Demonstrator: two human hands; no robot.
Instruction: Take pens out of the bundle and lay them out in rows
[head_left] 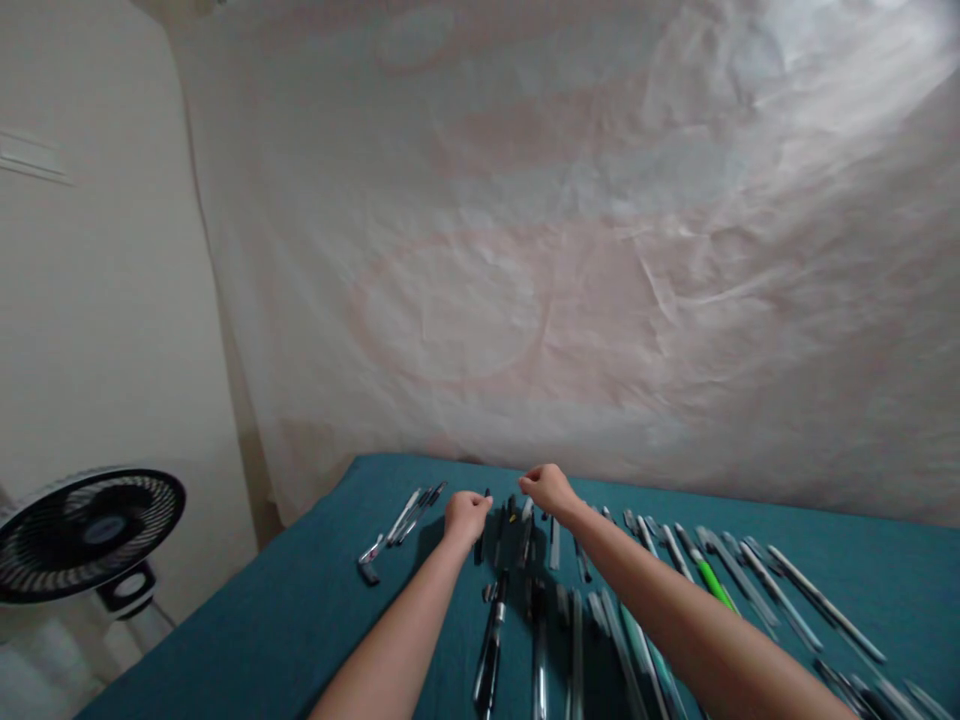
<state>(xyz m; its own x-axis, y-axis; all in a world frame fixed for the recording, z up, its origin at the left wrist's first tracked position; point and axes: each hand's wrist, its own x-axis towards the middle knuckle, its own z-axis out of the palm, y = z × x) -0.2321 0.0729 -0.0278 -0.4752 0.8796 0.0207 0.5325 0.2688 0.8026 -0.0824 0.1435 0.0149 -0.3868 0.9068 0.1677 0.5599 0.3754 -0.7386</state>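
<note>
My left hand (466, 518) is closed in a pinch over the far half of the teal cloth. A dark pen (480, 545) runs past its fingertips and appears to be held there. Raised a little farther back, my right hand (550, 490) has its thumb and fingers pressed together; anything between them is too small to make out. Below and between the hands lie several dark pens (501, 535), blurred. Nearer to me, a black and clear pen (491, 650) points away from me. Left of my left hand is a small bunch of slim pens (409, 515).
Several pens lie in rows on the right, one with a bright green barrel (712, 580). A short black piece (367, 572) lies at the left. Beyond the teal surface (247, 620) hangs a pale plastic sheet (562, 300). A black fan (94, 535) stands at the left.
</note>
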